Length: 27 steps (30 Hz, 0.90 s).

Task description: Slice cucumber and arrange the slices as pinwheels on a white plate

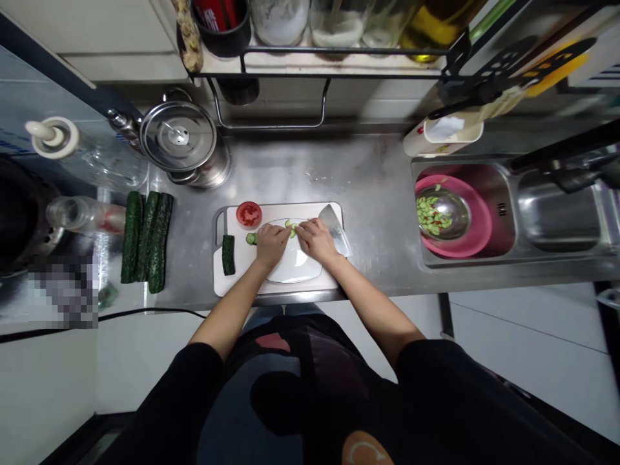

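Note:
My left hand (272, 245) and my right hand (316, 240) meet over a white plate (289, 266), fingers closed around pale green cucumber slices (292, 227). The plate lies on a white cutting board (247, 284). More cucumber slices (251, 238) sit just left of my left hand. A dark cucumber piece (228, 254) lies at the board's left side. Behind it stands a small red-filled bowl or halved tomato (248, 214); I cannot tell which. A cleaver blade (335, 227) rests at the board's right, partly hidden by my right hand.
Several whole cucumbers (148, 240) lie at the left. A lidded steel pot (179, 139) stands behind them. On the right, a sink (501, 187) holds a pink basin (479, 223) and a steel bowl (458, 216) with sliced vegetables. A rack (329, 64) with jars crosses the back.

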Each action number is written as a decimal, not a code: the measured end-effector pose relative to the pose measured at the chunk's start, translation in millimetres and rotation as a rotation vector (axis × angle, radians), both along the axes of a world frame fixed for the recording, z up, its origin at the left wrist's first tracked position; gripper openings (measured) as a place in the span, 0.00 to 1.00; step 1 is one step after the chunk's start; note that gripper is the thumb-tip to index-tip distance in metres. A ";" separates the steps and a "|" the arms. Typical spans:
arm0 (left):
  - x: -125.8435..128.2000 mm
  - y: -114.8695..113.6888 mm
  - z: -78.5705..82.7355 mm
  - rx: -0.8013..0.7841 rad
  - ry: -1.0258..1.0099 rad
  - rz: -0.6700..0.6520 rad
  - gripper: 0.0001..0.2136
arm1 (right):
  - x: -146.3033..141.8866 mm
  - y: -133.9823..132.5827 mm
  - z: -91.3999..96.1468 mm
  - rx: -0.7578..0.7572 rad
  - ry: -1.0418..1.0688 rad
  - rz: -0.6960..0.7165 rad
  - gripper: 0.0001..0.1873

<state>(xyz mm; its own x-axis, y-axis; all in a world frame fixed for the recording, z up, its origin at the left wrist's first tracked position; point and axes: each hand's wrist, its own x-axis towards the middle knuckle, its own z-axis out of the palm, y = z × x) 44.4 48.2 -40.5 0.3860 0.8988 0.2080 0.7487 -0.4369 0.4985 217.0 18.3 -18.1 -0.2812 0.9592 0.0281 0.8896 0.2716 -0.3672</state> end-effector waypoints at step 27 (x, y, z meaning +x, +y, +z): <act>-35.7 -12.3 36.3 -0.031 -0.028 0.172 0.11 | -13.6 -15.5 7.4 0.033 0.066 -0.059 0.19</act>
